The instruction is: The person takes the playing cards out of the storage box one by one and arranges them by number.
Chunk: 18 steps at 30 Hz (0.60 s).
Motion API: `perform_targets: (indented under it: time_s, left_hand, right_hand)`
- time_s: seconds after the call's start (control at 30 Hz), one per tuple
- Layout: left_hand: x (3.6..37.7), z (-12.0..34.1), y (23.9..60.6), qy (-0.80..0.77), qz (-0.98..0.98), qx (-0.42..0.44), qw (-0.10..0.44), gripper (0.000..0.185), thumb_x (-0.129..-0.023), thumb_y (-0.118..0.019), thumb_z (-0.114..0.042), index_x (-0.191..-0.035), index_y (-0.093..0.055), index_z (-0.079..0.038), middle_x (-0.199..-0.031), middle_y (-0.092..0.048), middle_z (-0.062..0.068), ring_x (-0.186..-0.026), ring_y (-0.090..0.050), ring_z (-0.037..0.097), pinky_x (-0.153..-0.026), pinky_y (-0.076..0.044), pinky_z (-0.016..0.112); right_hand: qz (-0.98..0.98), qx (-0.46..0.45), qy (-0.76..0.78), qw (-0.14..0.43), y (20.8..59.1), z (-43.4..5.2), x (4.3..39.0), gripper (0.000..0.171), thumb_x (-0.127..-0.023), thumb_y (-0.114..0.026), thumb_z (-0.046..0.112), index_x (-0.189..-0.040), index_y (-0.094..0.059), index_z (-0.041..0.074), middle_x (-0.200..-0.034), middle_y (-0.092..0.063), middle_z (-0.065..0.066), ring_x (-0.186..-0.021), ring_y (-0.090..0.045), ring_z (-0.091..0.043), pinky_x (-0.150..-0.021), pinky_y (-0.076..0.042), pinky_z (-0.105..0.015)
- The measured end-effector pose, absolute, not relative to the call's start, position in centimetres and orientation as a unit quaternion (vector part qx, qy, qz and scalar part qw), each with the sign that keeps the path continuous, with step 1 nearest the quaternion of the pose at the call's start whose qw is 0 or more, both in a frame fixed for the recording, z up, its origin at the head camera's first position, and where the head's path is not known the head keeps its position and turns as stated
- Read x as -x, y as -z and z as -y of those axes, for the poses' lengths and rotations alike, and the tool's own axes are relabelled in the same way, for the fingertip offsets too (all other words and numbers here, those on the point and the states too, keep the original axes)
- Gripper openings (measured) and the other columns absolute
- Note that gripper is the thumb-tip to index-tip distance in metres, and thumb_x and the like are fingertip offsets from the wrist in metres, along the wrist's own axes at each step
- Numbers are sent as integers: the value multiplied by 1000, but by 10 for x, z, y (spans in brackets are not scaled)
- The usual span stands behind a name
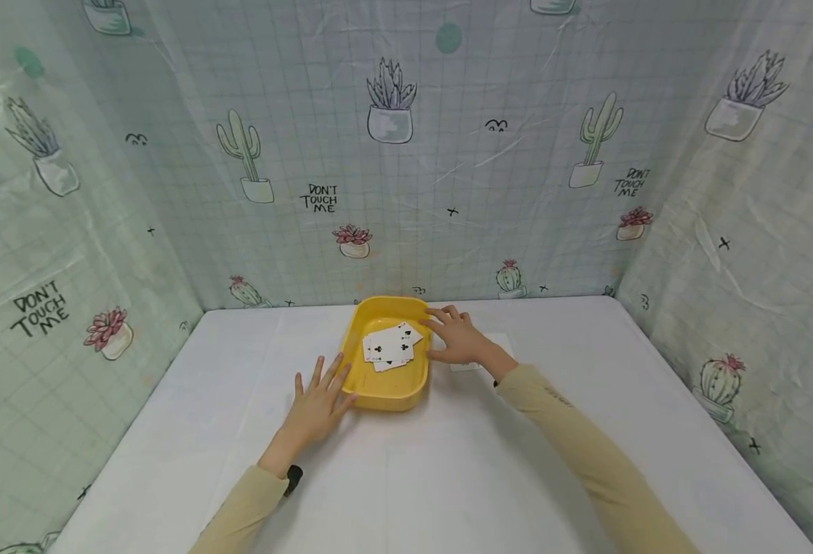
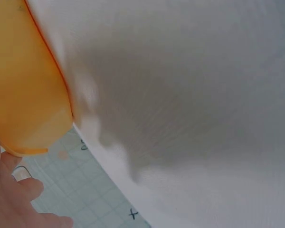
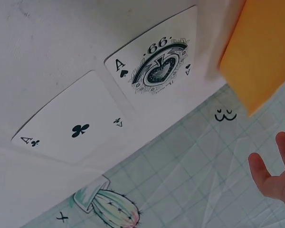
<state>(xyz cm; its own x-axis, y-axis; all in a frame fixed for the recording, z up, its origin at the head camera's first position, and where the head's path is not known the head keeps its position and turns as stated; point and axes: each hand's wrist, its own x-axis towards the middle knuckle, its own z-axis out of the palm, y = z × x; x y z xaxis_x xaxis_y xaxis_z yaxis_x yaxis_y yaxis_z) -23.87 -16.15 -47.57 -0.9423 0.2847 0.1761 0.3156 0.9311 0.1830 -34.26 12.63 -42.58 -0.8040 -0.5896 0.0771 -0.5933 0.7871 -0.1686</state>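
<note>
The yellow tray point(image 1: 385, 388) sits in the middle of the white surface point(image 1: 448, 477), with some playing cards point(image 1: 391, 346) in it. The left hand point(image 1: 318, 406) lies flat with fingers spread, touching the tray's near corner. The right hand point(image 1: 456, 337) is open at its right side. Two aces point(image 3: 114, 107) lie beside it. A bump could slide the tray or spill cards.
</note>
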Motion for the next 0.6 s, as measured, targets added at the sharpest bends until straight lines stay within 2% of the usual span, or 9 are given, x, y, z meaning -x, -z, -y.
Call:
perform_targets:
  time_s: [0.3, 0.5, 0.6]
  left_hand:
    - [236, 163, 475, 108, 979, 154, 74, 61, -91, -38, -48, -141, -27, -15, -151, -15, 2, -138, -8, 36, -98, -11, 69]
    - [238, 162, 475, 112, 977, 161, 82, 61, -91, -38, -47, -141, -27, -14, -151, -16, 3, -137, -9, 37, -98, -11, 69]
    - [239, 163, 475, 107, 978, 160, 78, 60, -92, -37, -48, -141, -26, -15, -151, -15, 2, -138, -9, 36, -99, -11, 69]
  right_hand:
    - [950, -299, -86, 1, 437, -101, 341, 57, -86, -54, 37, -136, -38, 17, -144, -28, -9, -125, -27, -31, -94, -27, -54]
    - [946, -313, -84, 4, 437, -86, 340, 57, -85, -55, 37, -134, -39, 14, -141, -32, -14, -126, -27, -35, -95, -25, -59]
    - [950, -308, -55, 9, 440, -79, 343, 58, -85, -54, 41, -135, -38, 16, -141, -33, -12, -126, -28, -34, -96, -24, -60]
